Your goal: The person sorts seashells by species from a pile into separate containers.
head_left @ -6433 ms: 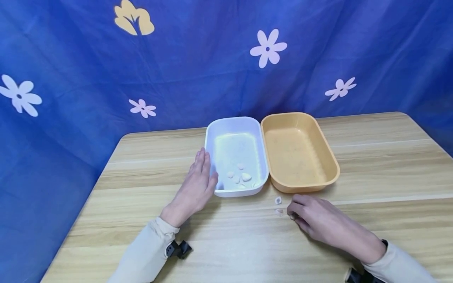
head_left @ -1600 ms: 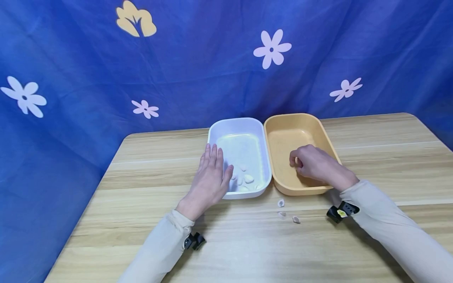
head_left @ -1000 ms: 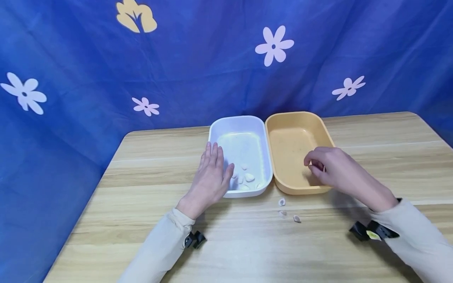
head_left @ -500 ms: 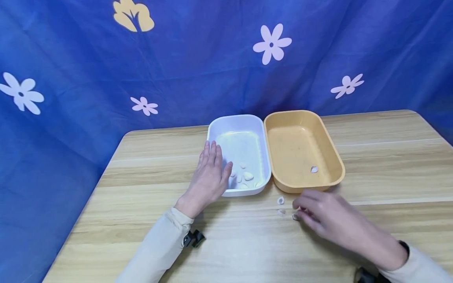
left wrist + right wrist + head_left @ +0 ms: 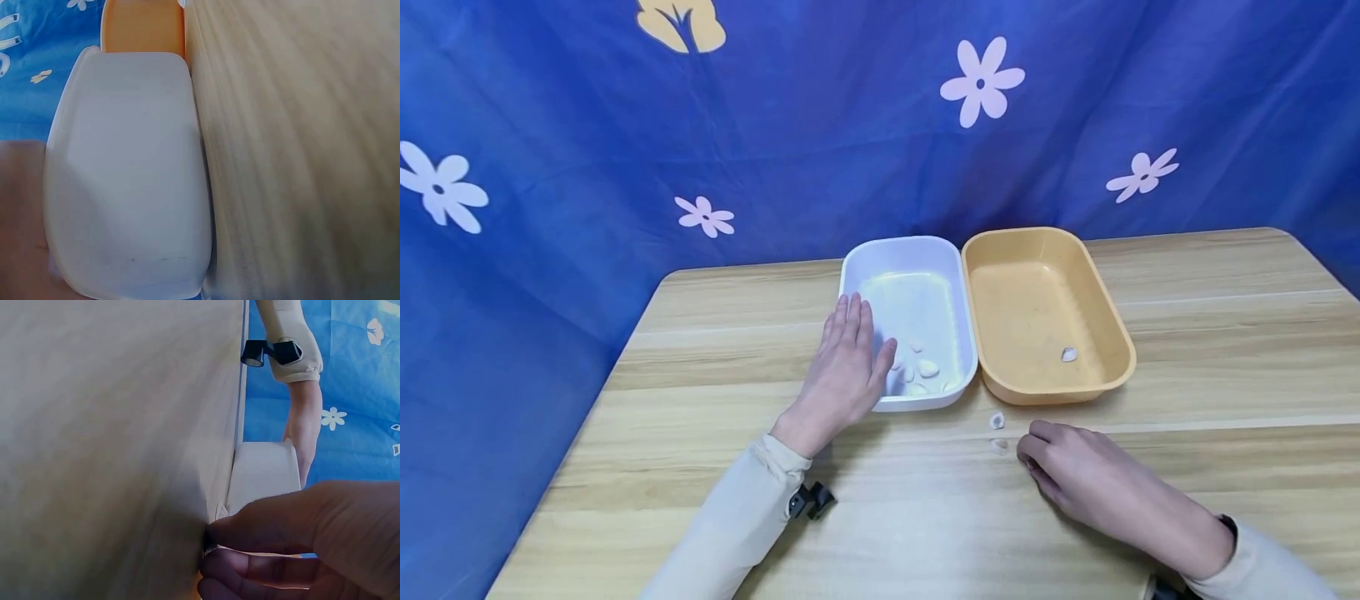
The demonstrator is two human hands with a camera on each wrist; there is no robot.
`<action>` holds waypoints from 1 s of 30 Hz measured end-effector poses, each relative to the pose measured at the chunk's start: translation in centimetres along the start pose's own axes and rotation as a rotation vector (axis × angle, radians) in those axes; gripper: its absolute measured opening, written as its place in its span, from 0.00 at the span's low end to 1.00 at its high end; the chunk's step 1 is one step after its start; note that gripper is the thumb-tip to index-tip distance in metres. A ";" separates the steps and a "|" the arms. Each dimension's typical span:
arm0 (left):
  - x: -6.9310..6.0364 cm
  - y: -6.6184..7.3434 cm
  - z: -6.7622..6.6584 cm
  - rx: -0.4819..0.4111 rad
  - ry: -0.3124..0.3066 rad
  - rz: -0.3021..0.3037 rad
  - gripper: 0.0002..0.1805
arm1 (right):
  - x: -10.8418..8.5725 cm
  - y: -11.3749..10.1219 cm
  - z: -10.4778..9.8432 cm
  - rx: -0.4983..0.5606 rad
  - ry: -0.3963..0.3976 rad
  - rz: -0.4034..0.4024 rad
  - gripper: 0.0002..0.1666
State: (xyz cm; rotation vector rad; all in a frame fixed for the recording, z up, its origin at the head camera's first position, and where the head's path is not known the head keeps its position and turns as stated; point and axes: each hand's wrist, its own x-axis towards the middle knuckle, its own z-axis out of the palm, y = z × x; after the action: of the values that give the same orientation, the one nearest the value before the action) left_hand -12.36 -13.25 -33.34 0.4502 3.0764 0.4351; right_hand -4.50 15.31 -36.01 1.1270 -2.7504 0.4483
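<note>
- Left hand [image 5: 838, 379]: fingers straight, thumb spread, at the left rim of the white tub; I see it gripping nothing.
- Right hand [image 5: 1097, 479]: low over the table [image 5: 887, 517], in front of the orange tub; my right wrist view shows thumb and fingertips pinched round a small shell [image 5: 210, 548], mostly hidden.
- White tub [image 5: 925, 404]: on the table, beside the orange one; several pale shells [image 5: 928, 368] gathered at its near end. I cannot count those behind the hand.
- Orange tub [image 5: 1022, 325]: one shell [image 5: 1069, 354] inside, near its front right corner.
- Two loose shells: the upper one [image 5: 997, 420] and the lower one [image 5: 998, 445], both on the table, just left of the right hand.
- Backdrop: blue cloth [image 5: 820, 133], printed flowers.
</note>
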 end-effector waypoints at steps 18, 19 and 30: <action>0.1 0.0 -0.1 0.020 -0.002 0.006 0.38 | 0.0 -0.4 -0.4 0.026 0.012 -0.021 0.13; 0.1 0.0 -0.1 0.019 -0.001 0.007 0.38 | -0.1 -0.4 -0.4 0.030 0.010 -0.023 0.13; 0.1 0.1 -0.2 0.022 0.002 0.009 0.38 | -0.2 -0.3 -0.5 0.051 -0.047 0.024 0.14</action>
State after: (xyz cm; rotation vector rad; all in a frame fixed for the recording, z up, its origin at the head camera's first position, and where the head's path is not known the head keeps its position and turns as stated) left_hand -12.42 -13.23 -33.14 0.4639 3.0858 0.4022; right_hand -4.14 15.37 -35.55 1.1304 -2.8109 0.5042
